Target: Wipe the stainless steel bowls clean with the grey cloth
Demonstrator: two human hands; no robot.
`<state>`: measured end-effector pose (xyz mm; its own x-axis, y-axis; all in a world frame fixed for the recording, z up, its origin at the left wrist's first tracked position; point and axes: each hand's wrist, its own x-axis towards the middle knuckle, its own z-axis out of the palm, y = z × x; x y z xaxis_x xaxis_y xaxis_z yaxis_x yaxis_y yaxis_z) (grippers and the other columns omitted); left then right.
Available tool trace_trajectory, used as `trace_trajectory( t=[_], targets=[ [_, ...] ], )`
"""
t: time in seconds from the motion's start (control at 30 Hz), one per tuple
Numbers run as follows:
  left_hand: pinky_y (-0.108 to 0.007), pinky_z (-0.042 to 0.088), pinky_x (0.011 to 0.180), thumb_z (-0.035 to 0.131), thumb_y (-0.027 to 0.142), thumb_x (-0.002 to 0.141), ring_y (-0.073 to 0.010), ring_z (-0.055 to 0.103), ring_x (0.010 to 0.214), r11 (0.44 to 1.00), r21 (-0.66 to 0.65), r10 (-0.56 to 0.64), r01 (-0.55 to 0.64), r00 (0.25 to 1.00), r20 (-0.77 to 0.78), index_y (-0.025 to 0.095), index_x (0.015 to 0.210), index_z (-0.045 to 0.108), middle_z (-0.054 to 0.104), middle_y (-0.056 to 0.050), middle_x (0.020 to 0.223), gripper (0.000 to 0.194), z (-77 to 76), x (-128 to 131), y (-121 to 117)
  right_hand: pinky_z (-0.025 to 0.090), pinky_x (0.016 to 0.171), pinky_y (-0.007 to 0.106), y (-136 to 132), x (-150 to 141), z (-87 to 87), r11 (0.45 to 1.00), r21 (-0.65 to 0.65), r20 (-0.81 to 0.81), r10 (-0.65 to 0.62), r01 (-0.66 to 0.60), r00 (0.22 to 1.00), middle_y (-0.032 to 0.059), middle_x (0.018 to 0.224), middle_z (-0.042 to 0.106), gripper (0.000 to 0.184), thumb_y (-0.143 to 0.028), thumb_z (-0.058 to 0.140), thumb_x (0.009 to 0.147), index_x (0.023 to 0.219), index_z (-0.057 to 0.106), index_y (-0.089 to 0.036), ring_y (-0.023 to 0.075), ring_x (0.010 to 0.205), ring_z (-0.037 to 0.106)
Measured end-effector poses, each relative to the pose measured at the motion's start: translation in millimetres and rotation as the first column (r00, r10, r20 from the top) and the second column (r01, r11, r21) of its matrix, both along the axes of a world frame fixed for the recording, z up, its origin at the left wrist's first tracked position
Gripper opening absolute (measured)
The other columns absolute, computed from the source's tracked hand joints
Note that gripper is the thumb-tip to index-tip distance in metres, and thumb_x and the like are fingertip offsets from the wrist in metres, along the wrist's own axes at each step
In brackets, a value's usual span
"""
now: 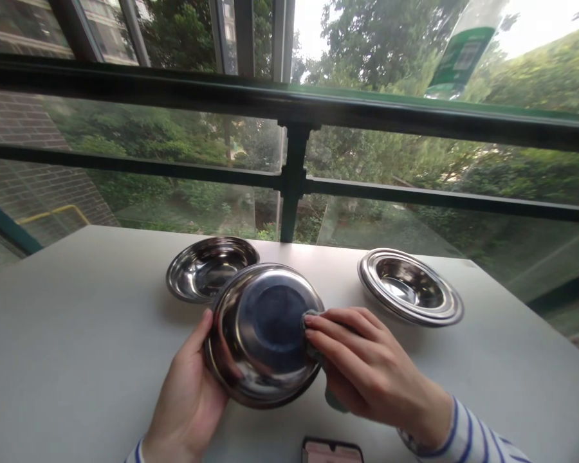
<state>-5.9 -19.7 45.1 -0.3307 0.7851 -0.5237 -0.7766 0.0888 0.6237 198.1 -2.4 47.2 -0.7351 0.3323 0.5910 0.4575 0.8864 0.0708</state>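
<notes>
White table under your fingers: your left hand clamps a shiny bowl, your right hand pinches a rag against its bottom.

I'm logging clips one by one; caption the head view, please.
Left hand holds a bowl above a table, right hand pressing a cloth to the bowl's underside.

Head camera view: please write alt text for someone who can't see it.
The left hand holds a metal bowl, underside toward the camera, while the right hand presses a cloth against it. Behind, another bowl and, farther right, stacked-looking bowls sit on a white table.
</notes>
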Motion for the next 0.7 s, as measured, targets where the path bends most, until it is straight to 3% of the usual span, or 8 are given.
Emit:
trace_trajectory(
  t=[0.13, 0.23, 0.4, 0.57, 0.7],
  targets=[
    [-0.03, 0.057, 0.067, 0.044, 0.016, 0.087, -0.0155, 0.067, 0.054, 1.0, 0.015, -0.002, 0.002, 1.0, -0.016, 0.01, 0.09, 0.068, 0.073, -0.006, 0.067, 0.024, 0.4, -0.5, -0.3, 0.048, 0.078, 0.037, -2.5, -1.5, 0.0, 0.999, 0.005, 0.009, 0.054, -0.054, 0.999, 0.0105, 0.114, 0.063, 0.031, -0.014, 0.049, 0.079, 0.108, 0.059, -0.008, 0.0233, 0.098, 0.055],
    [-0.028, 0.058, 0.063, 0.044, 0.017, 0.087, -0.0147, 0.067, 0.053, 1.0, 0.012, 0.009, -0.008, 1.0, -0.022, 0.011, 0.09, 0.068, 0.073, -0.005, 0.067, 0.025, 1.1, -0.6, -1.1, 0.048, 0.079, 0.038, -2.0, -0.9, 0.0, 1.0, -0.006, 0.006, -0.013, 0.014, 1.0, 0.0117, 0.115, 0.062, 0.031, -0.014, 0.05, 0.08, 0.11, 0.058, -0.007, 0.0239, 0.1, 0.054],
    [-0.03, 0.058, 0.063, 0.045, 0.017, 0.087, -0.0161, 0.067, 0.055, 1.0, -0.005, -0.016, 0.016, 1.0, -0.021, 0.011, 0.1, 0.066, 0.073, -0.006, 0.068, 0.026, 0.4, -1.3, -0.9, 0.049, 0.078, 0.037, -3.2, -1.5, -1.4, 0.998, -0.043, 0.004, 0.036, -0.035, 0.999, 0.0119, 0.113, 0.063, 0.031, -0.013, 0.05, 0.079, 0.108, 0.058, -0.007, 0.0238, 0.099, 0.055],
    [-0.029, 0.058, 0.065, 0.044, 0.016, 0.088, -0.0156, 0.068, 0.056, 1.0, -0.009, 0.013, -0.013, 1.0, -0.02, 0.011, 0.104, 0.065, 0.073, -0.005, 0.068, 0.027, 1.5, -1.3, -0.4, 0.05, 0.078, 0.037, -7.7, -4.0, -0.2, 0.997, -0.073, -0.024, -0.003, 0.001, 1.0, 0.013, 0.112, 0.064, 0.032, -0.013, 0.05, 0.078, 0.108, 0.058, -0.007, 0.0236, 0.099, 0.055],
    [-0.031, 0.057, 0.068, 0.042, 0.016, 0.088, -0.0177, 0.069, 0.059, 1.0, -0.01, -0.012, 0.011, 1.0, -0.019, 0.009, 0.106, 0.064, 0.073, -0.007, 0.069, 0.029, 3.4, -1.1, -0.5, 0.051, 0.077, 0.036, -10.6, -5.5, 2.2, 0.997, -0.036, -0.02, 0.069, -0.07, 0.997, 0.0111, 0.111, 0.065, 0.03, -0.012, 0.05, 0.077, 0.105, 0.06, -0.007, 0.0232, 0.097, 0.057]
  ],
)
